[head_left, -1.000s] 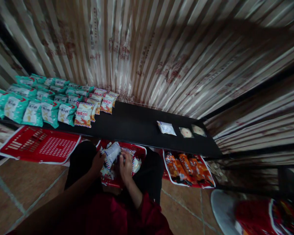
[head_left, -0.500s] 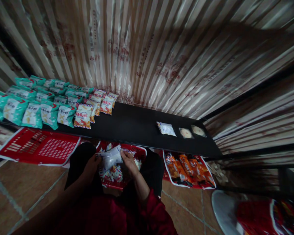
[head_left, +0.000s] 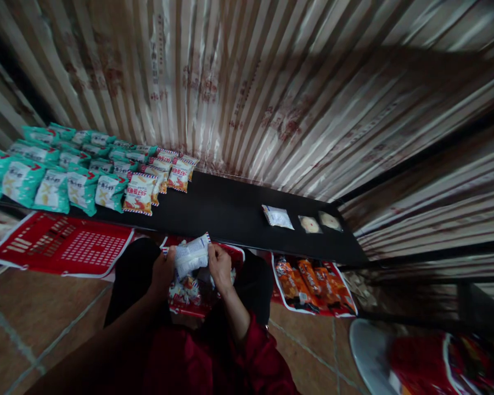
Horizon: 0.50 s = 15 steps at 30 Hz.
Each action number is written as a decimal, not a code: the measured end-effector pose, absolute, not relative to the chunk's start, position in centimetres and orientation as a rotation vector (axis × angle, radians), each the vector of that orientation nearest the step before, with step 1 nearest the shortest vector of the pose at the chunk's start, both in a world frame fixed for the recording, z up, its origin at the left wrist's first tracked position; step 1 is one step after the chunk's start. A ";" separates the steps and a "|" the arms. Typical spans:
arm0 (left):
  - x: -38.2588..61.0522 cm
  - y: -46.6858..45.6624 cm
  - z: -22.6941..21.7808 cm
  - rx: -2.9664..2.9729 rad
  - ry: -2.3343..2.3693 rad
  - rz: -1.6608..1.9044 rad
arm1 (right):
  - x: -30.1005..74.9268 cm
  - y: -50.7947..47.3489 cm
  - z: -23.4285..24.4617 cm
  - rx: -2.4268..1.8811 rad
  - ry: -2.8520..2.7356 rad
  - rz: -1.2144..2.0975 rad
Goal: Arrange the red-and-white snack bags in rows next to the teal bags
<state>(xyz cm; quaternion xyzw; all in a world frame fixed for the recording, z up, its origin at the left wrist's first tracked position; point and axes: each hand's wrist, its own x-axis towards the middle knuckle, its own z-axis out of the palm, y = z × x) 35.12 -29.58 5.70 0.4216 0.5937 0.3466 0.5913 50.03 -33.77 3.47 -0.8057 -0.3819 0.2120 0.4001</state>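
Between my two hands is a small snack bag (head_left: 191, 256), its pale printed back turned up. My left hand (head_left: 163, 272) grips its left end, and my right hand (head_left: 221, 267) pinches its right end. Below the bag, between my knees, stands a red basket (head_left: 237, 254) holding several similar snack bags; my hands and the held bag hide part of it. On the black shelf (head_left: 226, 211) ahead, orange-and-white snack bags (head_left: 138, 193) stand at the right end of rows of teal snack bags (head_left: 52, 190).
A white packet (head_left: 278, 216) and two clear-wrapped round items (head_left: 309, 224) lie on the shelf's right part. Orange packages (head_left: 313, 280) fill a basket below right. An upturned-looking red basket (head_left: 61, 244) is at left. A grey stool (head_left: 364, 351) stands lower right.
Both hands have raised the snack bag slightly toward the shelf edge and tilted it, so its printed back shows more plainly. The shelf's contents stay as they were.
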 end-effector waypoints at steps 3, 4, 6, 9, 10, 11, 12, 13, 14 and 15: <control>35.5 -29.5 5.6 0.967 1.404 0.807 | 50.4 -33.5 4.2 -2.195 -1.005 0.436; 35.6 -29.4 5.7 0.965 1.409 0.795 | 50.5 -33.4 4.3 -2.219 -1.011 0.425; 35.6 -29.0 5.8 0.969 1.407 0.765 | 50.9 -33.1 4.3 -2.221 -1.012 0.430; 35.5 -28.3 5.8 0.981 1.400 0.726 | 51.4 -32.8 4.1 -2.141 -1.005 0.505; 35.4 -28.1 5.8 0.982 1.402 0.716 | 51.5 -32.8 4.1 -2.110 -1.001 0.537; 35.3 -27.9 5.7 0.982 1.404 0.706 | 51.6 -32.7 4.0 -2.081 -0.996 0.564; 35.2 -27.8 5.6 0.982 1.407 0.698 | 51.6 -32.7 4.0 -2.057 -0.988 0.584; 35.1 -27.7 5.6 0.981 1.409 0.692 | 51.6 -32.6 4.0 -2.034 -0.975 0.598; 35.0 -27.6 5.5 0.978 1.415 0.692 | 51.4 -32.6 4.1 -2.011 -0.956 0.614; 34.9 -27.6 5.6 0.975 1.421 0.696 | 51.2 -32.6 4.1 -1.983 -0.926 0.645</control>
